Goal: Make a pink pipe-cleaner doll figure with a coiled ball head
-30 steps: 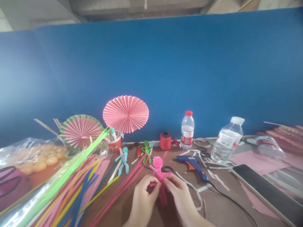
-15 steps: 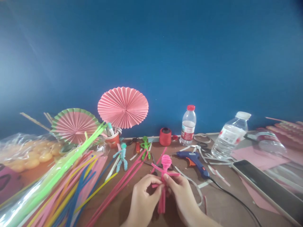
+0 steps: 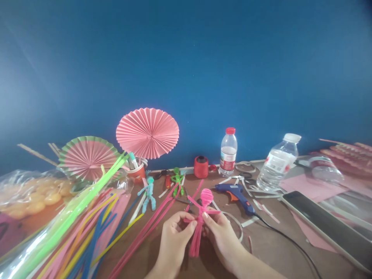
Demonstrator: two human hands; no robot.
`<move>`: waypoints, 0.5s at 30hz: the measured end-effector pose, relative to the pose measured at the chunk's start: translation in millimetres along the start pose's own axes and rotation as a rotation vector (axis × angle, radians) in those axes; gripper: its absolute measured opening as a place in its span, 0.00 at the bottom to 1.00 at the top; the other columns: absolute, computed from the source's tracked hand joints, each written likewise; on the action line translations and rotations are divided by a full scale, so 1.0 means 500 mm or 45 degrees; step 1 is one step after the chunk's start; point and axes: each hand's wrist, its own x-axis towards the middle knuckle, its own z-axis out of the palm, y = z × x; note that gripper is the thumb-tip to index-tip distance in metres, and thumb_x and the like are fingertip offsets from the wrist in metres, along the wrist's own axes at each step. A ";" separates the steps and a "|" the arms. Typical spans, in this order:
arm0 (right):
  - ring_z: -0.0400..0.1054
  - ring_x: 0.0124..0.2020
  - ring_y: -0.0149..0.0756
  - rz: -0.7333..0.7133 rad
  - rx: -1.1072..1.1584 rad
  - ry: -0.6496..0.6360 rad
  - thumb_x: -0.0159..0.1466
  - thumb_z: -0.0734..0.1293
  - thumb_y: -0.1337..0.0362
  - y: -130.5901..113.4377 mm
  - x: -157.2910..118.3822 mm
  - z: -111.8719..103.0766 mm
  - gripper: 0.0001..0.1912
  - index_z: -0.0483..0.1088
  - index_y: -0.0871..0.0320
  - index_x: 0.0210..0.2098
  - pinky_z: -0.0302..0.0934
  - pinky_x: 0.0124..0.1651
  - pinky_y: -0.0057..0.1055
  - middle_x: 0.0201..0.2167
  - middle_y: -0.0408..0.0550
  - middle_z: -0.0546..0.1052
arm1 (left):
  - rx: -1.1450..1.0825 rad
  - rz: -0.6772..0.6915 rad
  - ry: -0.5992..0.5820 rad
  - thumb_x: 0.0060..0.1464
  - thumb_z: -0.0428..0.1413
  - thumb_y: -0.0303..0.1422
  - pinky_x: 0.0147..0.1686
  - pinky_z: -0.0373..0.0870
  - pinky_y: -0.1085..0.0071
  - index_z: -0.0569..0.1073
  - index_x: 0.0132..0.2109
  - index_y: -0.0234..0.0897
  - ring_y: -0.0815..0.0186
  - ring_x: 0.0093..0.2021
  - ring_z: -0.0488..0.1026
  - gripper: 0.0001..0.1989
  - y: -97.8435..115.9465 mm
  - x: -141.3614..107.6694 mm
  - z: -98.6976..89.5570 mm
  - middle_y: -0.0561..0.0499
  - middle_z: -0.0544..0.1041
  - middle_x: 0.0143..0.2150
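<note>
A bright pink pipe-cleaner figure (image 3: 206, 198) stands upright between my two hands, with a coiled round head, arms stretched sideways and long legs hanging down. My right hand (image 3: 222, 232) grips its body, thumb pressed just under the arm. A short pink end at the figure's waist is pinched between thumb and forefinger of my left hand (image 3: 177, 236). Loose pink pipe cleaners (image 3: 145, 230) lie left of my left hand. Beyond them are a finished blue pipe-cleaner figure (image 3: 149, 193) and a green one (image 3: 177, 179).
A blue glue gun (image 3: 238, 197) with a black cord lies right of centre. Two water bottles (image 3: 228, 155) and a phone (image 3: 322, 224) are further right. Colourful pipe cleaners (image 3: 87, 232) cover the left side. A pink paper fan (image 3: 147, 133) rises from a red cup (image 3: 137, 174).
My left hand has turned a little and drawn the short pink end leftward at the waist. The figure's legs now slant slightly left. The whole view has shifted a little.
</note>
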 end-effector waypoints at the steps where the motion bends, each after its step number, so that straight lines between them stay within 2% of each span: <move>1: 0.65 0.22 0.28 0.004 0.044 -0.030 0.55 0.70 0.61 0.000 -0.001 0.002 0.09 0.69 0.60 0.29 0.58 0.28 0.26 0.21 0.41 0.73 | -0.063 -0.026 -0.016 0.47 0.57 0.30 0.34 0.68 0.69 0.71 0.29 0.34 0.64 0.31 0.72 0.03 0.000 0.000 0.000 0.49 0.76 0.30; 4: 0.65 0.23 0.28 0.014 0.140 -0.115 0.56 0.69 0.63 -0.001 -0.002 0.007 0.07 0.69 0.61 0.29 0.58 0.28 0.26 0.22 0.42 0.73 | -0.228 -0.106 -0.052 0.47 0.58 0.29 0.33 0.68 0.70 0.70 0.28 0.34 0.66 0.29 0.72 0.04 0.001 0.001 0.002 0.50 0.75 0.28; 11: 0.65 0.23 0.27 -0.006 0.128 -0.162 0.57 0.69 0.65 0.001 -0.003 0.006 0.06 0.70 0.61 0.30 0.58 0.29 0.25 0.23 0.42 0.72 | -0.583 -0.201 -0.167 0.48 0.57 0.27 0.31 0.68 0.69 0.68 0.30 0.35 0.68 0.25 0.72 0.04 0.010 -0.004 0.009 0.53 0.73 0.25; 15: 0.65 0.25 0.28 -0.050 0.032 -0.204 0.58 0.68 0.66 0.002 -0.003 0.004 0.06 0.69 0.60 0.35 0.57 0.29 0.25 0.24 0.42 0.72 | -0.569 -0.143 -0.098 0.47 0.57 0.27 0.31 0.69 0.70 0.67 0.34 0.37 0.67 0.27 0.72 0.07 0.023 -0.006 0.014 0.54 0.73 0.29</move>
